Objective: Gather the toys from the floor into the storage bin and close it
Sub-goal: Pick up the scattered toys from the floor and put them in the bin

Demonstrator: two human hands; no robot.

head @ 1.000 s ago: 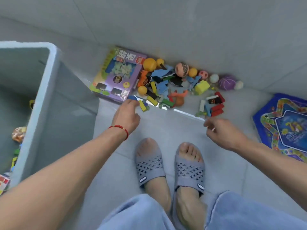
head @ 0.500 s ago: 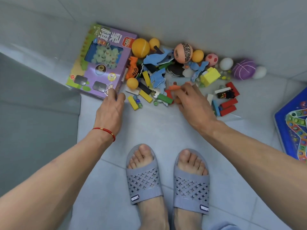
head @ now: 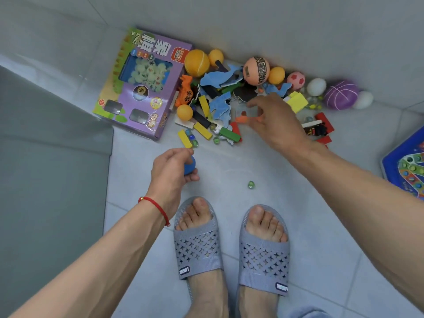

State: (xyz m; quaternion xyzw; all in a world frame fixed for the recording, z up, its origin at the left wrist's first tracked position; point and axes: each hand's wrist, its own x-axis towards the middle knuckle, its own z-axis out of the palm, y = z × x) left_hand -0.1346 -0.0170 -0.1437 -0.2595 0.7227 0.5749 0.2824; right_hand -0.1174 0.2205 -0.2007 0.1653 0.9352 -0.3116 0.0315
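Note:
A pile of toys lies on the grey tiles against the wall: a purple boxed game [head: 142,88], an orange ball [head: 196,63], a peach lettered ball [head: 255,71], blue foam pieces [head: 220,105], coloured blocks and marbles. My left hand [head: 172,173], with a red string at the wrist, grips a blue ball [head: 190,168] in front of the pile. My right hand [head: 277,127] reaches into the pile and pinches an orange toy piece [head: 242,119]. The grey storage bin's wall [head: 50,161] fills the left side; its inside is out of view.
A single green marble [head: 251,184] lies on the tile ahead of my feet in grey slippers [head: 197,246]. A blue game board [head: 410,166] sits at the right edge. A purple ball [head: 341,94] and white eggs lie along the wall.
My left hand has drawn back from the purple box and now holds a blue ball. My right hand has lifted a little and pinches the orange piece. A green marble has rolled toward my feet.

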